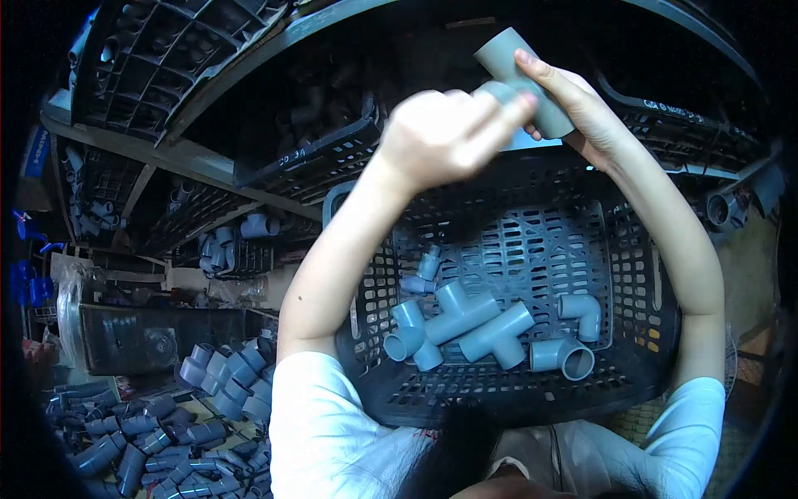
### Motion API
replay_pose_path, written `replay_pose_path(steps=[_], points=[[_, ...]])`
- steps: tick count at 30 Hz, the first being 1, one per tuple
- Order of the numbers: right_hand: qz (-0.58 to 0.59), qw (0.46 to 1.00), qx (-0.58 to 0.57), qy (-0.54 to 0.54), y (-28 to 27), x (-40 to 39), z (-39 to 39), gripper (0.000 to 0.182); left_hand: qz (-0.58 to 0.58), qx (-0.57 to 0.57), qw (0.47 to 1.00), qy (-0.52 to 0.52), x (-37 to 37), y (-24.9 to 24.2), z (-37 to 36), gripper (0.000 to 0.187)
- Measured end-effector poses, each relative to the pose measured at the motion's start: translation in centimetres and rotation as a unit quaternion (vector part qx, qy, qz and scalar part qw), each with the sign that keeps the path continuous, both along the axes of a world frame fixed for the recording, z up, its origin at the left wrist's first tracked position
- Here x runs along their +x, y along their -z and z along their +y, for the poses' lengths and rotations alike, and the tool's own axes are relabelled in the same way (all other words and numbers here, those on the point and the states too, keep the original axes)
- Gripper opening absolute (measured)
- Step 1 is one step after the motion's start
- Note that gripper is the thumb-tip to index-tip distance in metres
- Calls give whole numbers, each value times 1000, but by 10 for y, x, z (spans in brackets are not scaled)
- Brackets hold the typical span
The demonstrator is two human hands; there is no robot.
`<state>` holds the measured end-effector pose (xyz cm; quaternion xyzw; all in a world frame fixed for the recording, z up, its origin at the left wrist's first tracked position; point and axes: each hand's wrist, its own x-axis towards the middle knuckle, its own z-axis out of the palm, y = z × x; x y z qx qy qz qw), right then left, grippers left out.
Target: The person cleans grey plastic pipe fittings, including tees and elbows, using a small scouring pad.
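Above the far rim of a black plastic basket (499, 407), my right hand (586, 108) grips a grey pipe fitting (507, 54), thumb along its side. My left hand (453, 133), blurred by motion, has its fingers closed against the near side of that fitting, at what looks like its branch. Inside the basket lie several grey fittings: a tee (499, 335), another tee (465, 316), an elbow (582, 314), a wider elbow (563, 358) and smaller pieces (428, 264) toward the back left.
Dark crates of fittings (307, 150) stand on racks ahead and to the left. Many loose fittings (150, 441) are heaped at the lower left, beside a dark box (158, 337). Another crate edge (690, 116) runs along the upper right.
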<state>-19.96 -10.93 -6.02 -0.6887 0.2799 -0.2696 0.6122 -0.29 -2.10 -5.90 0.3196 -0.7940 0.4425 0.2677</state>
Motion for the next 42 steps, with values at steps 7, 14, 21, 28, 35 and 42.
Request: replay_pose_path(steps=[7, 14, 21, 28, 35, 42], points=[[35, 998, -41, 17, -13, -15, -4, 95, 55, 34, 998, 6, 13, -13, -3, 49], [-61, 982, -94, 151, 10, 5, -3, 94, 205, 25, 978, -26, -24, -2, 1, 32], [-100, 987, -63, 106, 7, 13, 14, 84, 261, 61, 962, -55, -37, 3, 13, 30], [-97, 988, -88, 79, 10, 10, 15, 73, 344, 70, 936, -34, -23, 4, 1, 28], [-152, 977, 64, 135, -4, 4, 9, 66, 94, -6, 995, -38, -13, 7, -3, 49], [-187, 957, 223, 16, -2, -5, -9, 58, 54, -46, 998, 0, 22, -16, -10, 48]])
